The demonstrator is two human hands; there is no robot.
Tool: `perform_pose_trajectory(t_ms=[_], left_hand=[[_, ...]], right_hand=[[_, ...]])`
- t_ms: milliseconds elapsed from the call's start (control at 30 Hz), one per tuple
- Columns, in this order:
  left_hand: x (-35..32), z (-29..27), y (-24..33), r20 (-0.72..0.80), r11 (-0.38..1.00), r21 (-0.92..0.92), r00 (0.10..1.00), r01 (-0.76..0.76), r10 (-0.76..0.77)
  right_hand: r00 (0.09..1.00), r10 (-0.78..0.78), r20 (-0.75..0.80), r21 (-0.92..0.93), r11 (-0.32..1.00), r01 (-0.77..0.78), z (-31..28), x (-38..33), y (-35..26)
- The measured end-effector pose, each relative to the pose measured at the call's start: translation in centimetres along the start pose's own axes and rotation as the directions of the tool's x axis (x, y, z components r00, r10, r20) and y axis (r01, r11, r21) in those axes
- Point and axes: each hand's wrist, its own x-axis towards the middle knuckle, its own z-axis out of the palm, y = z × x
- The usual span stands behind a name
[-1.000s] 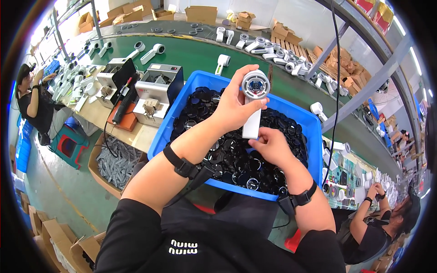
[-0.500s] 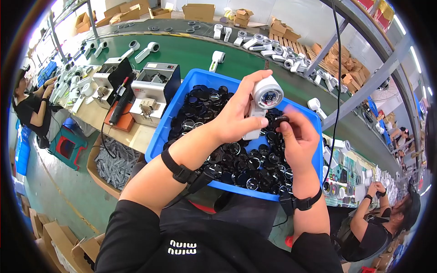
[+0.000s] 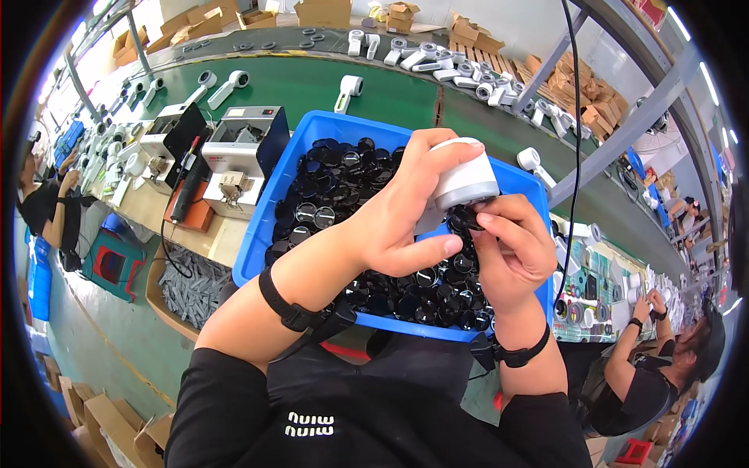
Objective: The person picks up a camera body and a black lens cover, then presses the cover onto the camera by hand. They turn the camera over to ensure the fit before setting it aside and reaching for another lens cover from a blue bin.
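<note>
In the head view, the left hand (image 3: pixel 406 210) was closed around a white device (image 3: pixel 466 181), fingers wrapped over its round head, holding it above the blue bin (image 3: pixel 269 203) at about 1 o'clock from the bin's centre. The right hand (image 3: pixel 511 249) sat just at 5 o'clock of the device, fingertips pinched together on a small black ring (image 3: pixel 462 218) pressed against the device's underside. The bin below was full of loose black rings (image 3: pixel 343 187). Judging from this, the ring could seat crooked if pressed at a tilt, or slip from the pinch and drop back among the others, since the thumb hid much of the joint. At 10 o'clock stood a grey machine (image 3: pixel 246 144) on the bench; beyond it the green belt (image 3: pixel 312 86) carried more white devices. Compared with half a second earlier, the device had turned so its face pointed down toward the right hand, and the hands had drawn closer together.
</note>
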Motion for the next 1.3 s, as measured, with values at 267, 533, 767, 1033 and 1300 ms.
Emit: perform_pose_trajectory(t_ms=[267,533,767,1033,1300], left_hand=[[0.5,-0.4,0.5,0.038,0.992,0.094,0.996,-0.084,0.081],[0.1,0.3,0.7,-0.037,0.969,0.200,0.987,-0.145,0.155],[0.3,0.6,0.8,-0.075,0.920,0.291,0.953,-0.262,0.295],[0.3,1.5,0.4,-0.102,0.895,0.359,0.942,-0.265,0.320],[0.1,1.8,0.8,-0.131,0.902,0.368,0.948,-0.226,0.291]], right_hand=[[0.999,-0.032,0.028,-0.030,0.999,0.033,-0.4,0.1,-0.6],[0.999,-0.048,0.015,0.068,0.997,0.047,-0.2,0.0,-0.9],[0.989,-0.150,-0.009,-0.056,0.987,0.149,-0.4,0.0,-0.6],[0.978,-0.209,0.006,-0.219,0.954,0.205,-1.0,0.0,-1.2],[0.966,-0.257,-0.002,-0.238,0.939,0.249,-1.0,0.0,-1.2]])
